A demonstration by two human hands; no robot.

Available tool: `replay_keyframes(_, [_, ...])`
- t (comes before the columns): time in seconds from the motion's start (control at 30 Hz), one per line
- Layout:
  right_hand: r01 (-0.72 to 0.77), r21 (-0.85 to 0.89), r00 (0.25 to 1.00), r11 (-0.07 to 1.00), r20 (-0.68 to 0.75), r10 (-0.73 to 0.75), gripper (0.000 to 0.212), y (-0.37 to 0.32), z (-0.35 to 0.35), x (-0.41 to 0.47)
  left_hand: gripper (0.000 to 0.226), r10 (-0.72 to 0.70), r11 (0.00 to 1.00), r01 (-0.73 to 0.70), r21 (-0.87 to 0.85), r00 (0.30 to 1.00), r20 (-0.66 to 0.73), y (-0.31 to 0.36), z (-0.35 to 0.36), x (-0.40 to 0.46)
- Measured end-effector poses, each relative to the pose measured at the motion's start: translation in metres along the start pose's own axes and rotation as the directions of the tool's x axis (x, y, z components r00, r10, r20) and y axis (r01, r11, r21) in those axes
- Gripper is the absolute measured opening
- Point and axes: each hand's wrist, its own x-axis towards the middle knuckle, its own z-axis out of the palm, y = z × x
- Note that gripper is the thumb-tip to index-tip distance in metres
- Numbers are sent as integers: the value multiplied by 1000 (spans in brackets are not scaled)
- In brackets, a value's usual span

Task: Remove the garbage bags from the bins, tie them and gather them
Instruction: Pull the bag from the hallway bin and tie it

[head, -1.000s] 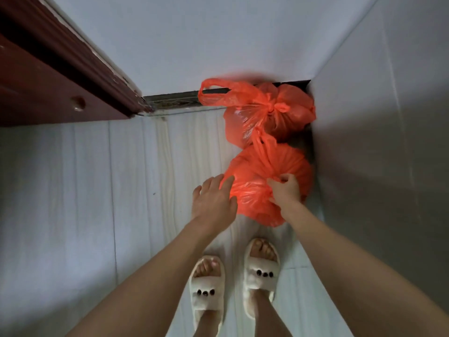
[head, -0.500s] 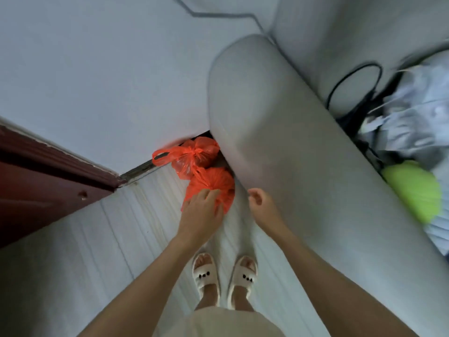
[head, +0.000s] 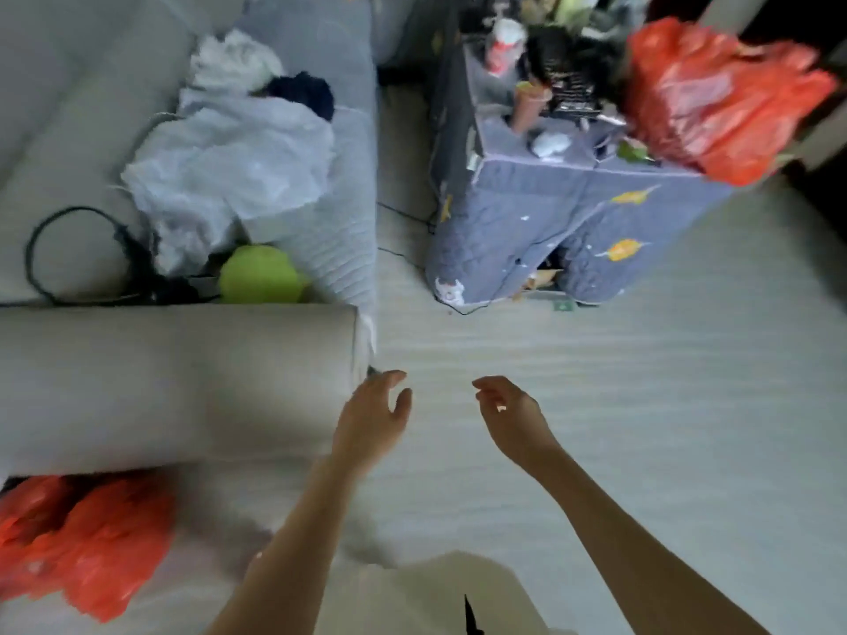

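Observation:
Two tied orange garbage bags [head: 87,538] lie blurred on the floor at the lower left, beside the end of the grey sofa arm [head: 174,382]. Another orange bag [head: 715,98] sits on the covered table at the upper right. My left hand [head: 373,419] hangs in the air near the sofa arm's corner, fingers relaxed, holding nothing. My right hand [head: 508,414] hovers over the bare floor with loosely curled fingers, also empty. Both hands are well away from every bag.
The grey sofa [head: 293,144] carries white clothes, a black cable and a green ball [head: 259,275]. A low table under a blue patterned cloth [head: 573,222] holds cups and clutter. Pale wooden floor [head: 641,382] stretches ahead and to the right.
My view has swung right, away from the corner. Both hands have left the orange bags, which now lie at the lower left, and hang empty over the floor.

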Motion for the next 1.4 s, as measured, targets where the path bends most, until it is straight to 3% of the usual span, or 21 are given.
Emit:
replay_keyframes(0.13, [-169,101,954,980,-233,189,25,111,-140,-27,30,228,973,-230,-13,957,179,137,120,11])
replay_keyframes(0.37, [-358,278,787,891,-424,448,28,247,-284,-38,30,451,861,-506,-37,731,512,305,278,31])
replay_keyframes(0.57, [-409,355,681,841,-494,540,27,345,-407,41,27,558,776,-627,-59,641,526,443,397,117])
replay_keyframes(0.7, [-412,385,675,826,-480,560,27,384,-498,121,28,604,736,-672,-80,597,528,533,454,189])
replay_keyframes(1.1, [-307,473,671,826,-507,541,27,513,-798,343,30,649,684,-727,-65,566,508,822,643,404])
replay_keyframes(1.27, [-240,447,735,862,-496,462,27,568,-932,468,31,645,718,-695,-37,644,412,940,718,505])
replay_keyframes(1.4, [-207,378,798,902,-468,380,27,573,-1025,577,30,603,774,-633,-18,728,326,1014,739,590])
